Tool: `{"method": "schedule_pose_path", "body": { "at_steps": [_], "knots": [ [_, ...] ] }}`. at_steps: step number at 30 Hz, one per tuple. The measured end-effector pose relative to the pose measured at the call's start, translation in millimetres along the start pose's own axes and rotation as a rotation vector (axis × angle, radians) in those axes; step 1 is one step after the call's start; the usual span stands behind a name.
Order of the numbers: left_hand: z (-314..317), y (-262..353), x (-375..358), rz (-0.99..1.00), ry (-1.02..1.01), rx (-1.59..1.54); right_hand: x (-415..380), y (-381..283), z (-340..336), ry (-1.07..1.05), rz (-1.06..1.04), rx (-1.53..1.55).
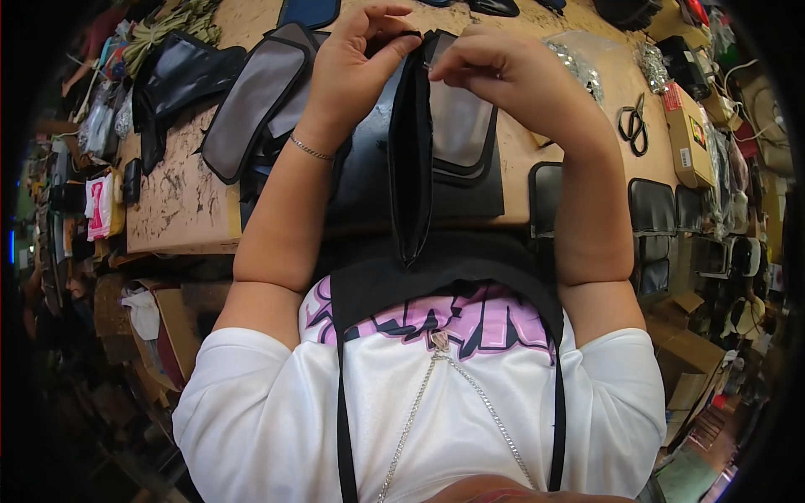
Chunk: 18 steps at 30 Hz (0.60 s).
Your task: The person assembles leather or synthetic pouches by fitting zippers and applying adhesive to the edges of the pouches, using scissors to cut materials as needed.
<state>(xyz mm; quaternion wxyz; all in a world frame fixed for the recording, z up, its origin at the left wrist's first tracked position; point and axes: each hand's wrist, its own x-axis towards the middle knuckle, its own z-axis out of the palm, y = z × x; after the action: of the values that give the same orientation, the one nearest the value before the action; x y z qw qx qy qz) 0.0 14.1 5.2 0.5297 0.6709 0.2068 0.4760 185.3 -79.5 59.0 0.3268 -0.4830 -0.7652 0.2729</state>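
Note:
My left hand, with a thin bracelet on its wrist, and my right hand are raised together above the worktable. Both pinch the top end of a long, narrow black fabric piece, which hangs edge-on down toward my chest. The fingertips of both hands meet at its upper edge. Just behind it, under my right hand, a grey panel with a black border lies on a black sheet. I cannot tell whether my right fingers also hold something small.
The wooden worktable carries grey and black panels at the left, scissors, a cardboard box and a plastic bag of small metal parts at the right. Black framed pieces line the right edge. Clutter surrounds the table.

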Motion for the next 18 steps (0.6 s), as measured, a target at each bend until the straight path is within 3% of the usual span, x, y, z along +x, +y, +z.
{"method": "schedule_pose_path", "body": {
  "at_steps": [10,12,14,18],
  "knots": [
    [-2.9,-3.3,0.8,-0.025,-0.053,-0.024,8.5,17.7,-2.0,0.091,0.012,0.152],
    [-3.3,-4.8,1.5,-0.025,-0.059,-0.033,7.6,7.3,-0.7,0.138,0.132,0.448],
    [-3.0,-5.1,1.8,-0.012,-0.058,-0.011,7.4,4.2,0.2,0.177,0.198,0.551],
    [-2.5,-4.1,1.4,-0.013,-0.064,0.008,11.9,17.1,7.3,0.286,0.211,0.47]
  ]
}}
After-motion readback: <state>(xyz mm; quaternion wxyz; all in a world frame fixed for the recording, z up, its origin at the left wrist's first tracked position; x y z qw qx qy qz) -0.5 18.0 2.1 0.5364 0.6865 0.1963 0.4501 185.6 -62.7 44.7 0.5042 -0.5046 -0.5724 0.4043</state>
